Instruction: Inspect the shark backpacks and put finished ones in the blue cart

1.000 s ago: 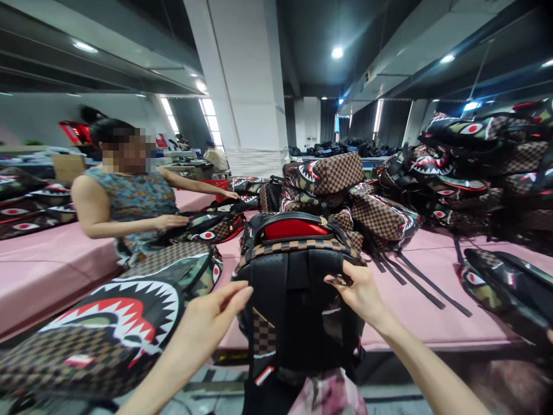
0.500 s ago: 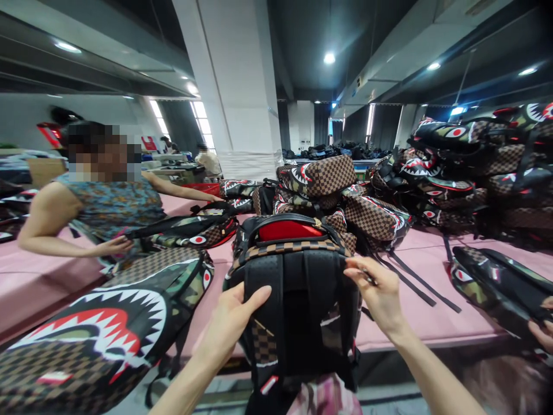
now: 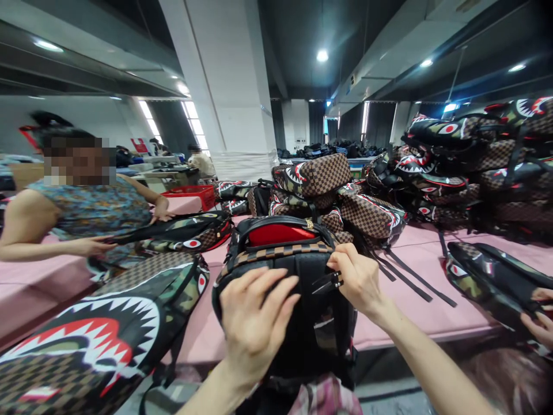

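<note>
A backpack (image 3: 311, 346) stands upright before me, its black back panel and straps facing me. Its top opening shows red lining under a black handle, with brown checkered trim below. My left hand (image 3: 254, 323) is over the upper left of the back panel, fingers bent and apart, holding nothing I can see. My right hand (image 3: 356, 279) is closed at the top right edge by the trim. Out of it, across the panel, point the two dark blades of small thread snips (image 3: 327, 282). Whether its fingertips also pinch the fabric I cannot tell.
A shark-mouth backpack (image 3: 99, 328) lies at left on the pink table (image 3: 415, 288). Behind are piled backpacks (image 3: 319, 178), with a taller stack (image 3: 458, 167) at right. A co-worker (image 3: 95, 202) handles another bag at left; another person's hands (image 3: 540, 323) touch a bag at right.
My left hand has come up and right over the strap, its fingers lifted. My right hand has shifted slightly left, and the snips' blades now show across the panel.
</note>
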Motion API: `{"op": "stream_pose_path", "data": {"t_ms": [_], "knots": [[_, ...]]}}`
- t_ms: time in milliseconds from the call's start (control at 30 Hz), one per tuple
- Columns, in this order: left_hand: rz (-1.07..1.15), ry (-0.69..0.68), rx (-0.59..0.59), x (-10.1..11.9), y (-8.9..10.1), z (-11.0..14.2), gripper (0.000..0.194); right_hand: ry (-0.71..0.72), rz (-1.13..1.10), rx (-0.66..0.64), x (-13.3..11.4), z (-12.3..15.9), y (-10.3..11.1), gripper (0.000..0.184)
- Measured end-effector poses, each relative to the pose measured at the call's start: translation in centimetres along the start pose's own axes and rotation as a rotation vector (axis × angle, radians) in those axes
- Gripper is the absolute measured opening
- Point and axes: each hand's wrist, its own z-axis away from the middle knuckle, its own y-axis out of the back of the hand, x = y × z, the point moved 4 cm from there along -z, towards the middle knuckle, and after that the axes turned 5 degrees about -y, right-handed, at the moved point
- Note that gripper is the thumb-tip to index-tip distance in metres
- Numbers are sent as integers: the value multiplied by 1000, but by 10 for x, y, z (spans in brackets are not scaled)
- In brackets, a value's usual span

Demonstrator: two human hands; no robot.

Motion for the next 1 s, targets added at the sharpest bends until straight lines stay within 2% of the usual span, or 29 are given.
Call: {"op": "stream_pose_path", "data": {"t_ms": [67,200,233,300,367,400,600,700,767,833,900,1000], "knots": [[91,-75,-85,12,-16,-16,20,-100,-148,-77,3,0,3,17],[129,-39,-192,14,-35,-30,21,-329,-652,-326,14,7,15,20],[124,-31,-212,13,-37,-31,21,-407,-757,-349,19,11,18,22],[119,-30,-237,11,-37,-34,21,-591,-857,-288,32,19,21,25],[135,-47,-258,13,-37,-38,21,-735,-812,-170,46,28,22,25],[149,-57,-265,15,-37,-41,20,-768,-772,-151,50,31,21,24],[169,-116,-222,28,-39,-53,10,-772,-596,-156,58,45,12,20],[96,-231,-229,38,-44,-54,11,-730,-511,-152,60,51,14,20],[3,-259,-252,39,-49,-55,13,-684,-450,-159,59,53,18,20],[-81,-229,-282,36,-54,-57,16,-646,-356,-172,55,53,23,28],[-76,-155,-313,29,-57,-60,18,-619,-259,-163,48,52,30,37],[92,-41,-337,17,-57,-63,17,-553,-177,-119,33,49,37,25]]}}
